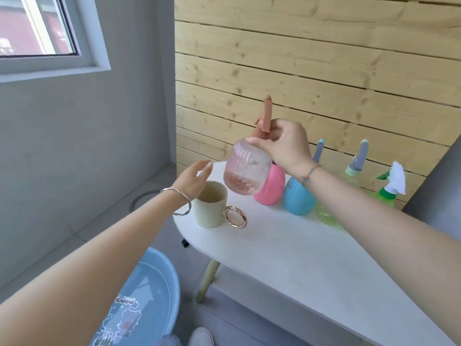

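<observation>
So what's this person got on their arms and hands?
No sleeves or gloves: both arms are bare. At the left hand there is a wavy, open silver bangle; at the right hand, a thin cord bracelet with small coloured bits.

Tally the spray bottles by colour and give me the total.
Pink: 2, the clear pink spray bottle held by the right hand and the opaque pink spray bottle on the table.
Blue: 1, the blue spray bottle.
Green: 2, the pale green spray bottle and the green trigger spray bottle.
Total: 5
</observation>
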The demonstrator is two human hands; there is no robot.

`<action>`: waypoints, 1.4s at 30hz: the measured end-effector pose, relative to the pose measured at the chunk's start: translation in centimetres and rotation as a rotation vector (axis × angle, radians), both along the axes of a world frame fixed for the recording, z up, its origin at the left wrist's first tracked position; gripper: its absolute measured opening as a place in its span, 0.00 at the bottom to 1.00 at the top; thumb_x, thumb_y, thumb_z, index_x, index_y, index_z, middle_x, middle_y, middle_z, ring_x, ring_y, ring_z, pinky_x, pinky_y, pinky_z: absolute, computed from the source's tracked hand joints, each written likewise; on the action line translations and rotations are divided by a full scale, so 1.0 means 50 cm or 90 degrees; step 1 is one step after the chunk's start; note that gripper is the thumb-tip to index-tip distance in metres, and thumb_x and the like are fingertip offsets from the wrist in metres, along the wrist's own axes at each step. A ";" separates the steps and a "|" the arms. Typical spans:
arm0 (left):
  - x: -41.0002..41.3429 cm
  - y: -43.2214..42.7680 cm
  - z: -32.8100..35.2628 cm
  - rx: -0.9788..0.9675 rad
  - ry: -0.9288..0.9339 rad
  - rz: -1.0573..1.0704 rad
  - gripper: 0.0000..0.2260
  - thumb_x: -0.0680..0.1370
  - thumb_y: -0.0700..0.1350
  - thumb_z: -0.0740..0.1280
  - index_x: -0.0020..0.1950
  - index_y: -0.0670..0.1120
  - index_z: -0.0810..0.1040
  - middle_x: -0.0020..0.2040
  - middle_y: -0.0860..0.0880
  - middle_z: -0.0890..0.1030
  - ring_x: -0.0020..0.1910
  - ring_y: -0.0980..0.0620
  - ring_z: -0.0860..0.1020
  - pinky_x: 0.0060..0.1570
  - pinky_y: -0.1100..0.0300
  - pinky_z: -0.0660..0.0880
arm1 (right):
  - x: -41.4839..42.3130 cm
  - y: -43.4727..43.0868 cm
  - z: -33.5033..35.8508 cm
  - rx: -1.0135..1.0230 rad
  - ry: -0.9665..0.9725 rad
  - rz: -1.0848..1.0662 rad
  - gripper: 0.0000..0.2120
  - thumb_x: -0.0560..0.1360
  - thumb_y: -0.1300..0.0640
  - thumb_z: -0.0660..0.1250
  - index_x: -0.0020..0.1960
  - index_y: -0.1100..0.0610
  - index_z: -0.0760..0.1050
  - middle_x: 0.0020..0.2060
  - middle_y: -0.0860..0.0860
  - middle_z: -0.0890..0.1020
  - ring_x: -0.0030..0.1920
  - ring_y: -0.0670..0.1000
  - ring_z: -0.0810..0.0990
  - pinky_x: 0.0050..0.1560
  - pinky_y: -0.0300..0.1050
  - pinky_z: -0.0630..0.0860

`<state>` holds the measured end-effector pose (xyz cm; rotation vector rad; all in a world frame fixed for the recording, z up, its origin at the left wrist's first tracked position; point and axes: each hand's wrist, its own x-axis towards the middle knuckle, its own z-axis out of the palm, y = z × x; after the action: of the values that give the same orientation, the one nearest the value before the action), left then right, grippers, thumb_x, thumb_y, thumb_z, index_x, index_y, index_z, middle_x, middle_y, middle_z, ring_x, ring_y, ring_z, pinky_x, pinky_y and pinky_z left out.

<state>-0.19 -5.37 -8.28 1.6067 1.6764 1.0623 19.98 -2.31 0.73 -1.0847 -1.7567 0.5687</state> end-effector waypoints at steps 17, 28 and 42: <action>-0.020 0.150 -0.072 -0.076 -0.003 -0.057 0.27 0.82 0.60 0.45 0.72 0.49 0.70 0.71 0.52 0.72 0.72 0.52 0.67 0.70 0.58 0.58 | -0.109 0.224 -0.197 -0.135 -0.055 -0.192 0.10 0.64 0.56 0.78 0.42 0.57 0.80 0.41 0.51 0.85 0.44 0.53 0.83 0.45 0.46 0.78; 0.021 0.162 -0.055 -0.104 0.092 -0.088 0.42 0.69 0.72 0.39 0.73 0.52 0.69 0.71 0.51 0.72 0.70 0.48 0.68 0.71 0.53 0.61 | -0.069 0.138 -0.190 -0.042 -0.150 -0.128 0.27 0.73 0.51 0.71 0.69 0.55 0.69 0.64 0.49 0.77 0.64 0.51 0.74 0.60 0.40 0.69; 0.090 0.061 0.009 0.072 -0.003 -0.055 0.18 0.82 0.55 0.55 0.69 0.53 0.72 0.64 0.52 0.78 0.56 0.56 0.73 0.49 0.63 0.66 | 0.031 0.146 -0.201 -0.145 -0.009 -0.234 0.19 0.74 0.55 0.69 0.62 0.61 0.70 0.57 0.55 0.78 0.58 0.57 0.76 0.52 0.43 0.70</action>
<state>4.30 -2.30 -7.84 1.7295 1.5531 1.1346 21.53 5.01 -9.34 -1.5318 -1.4774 0.5395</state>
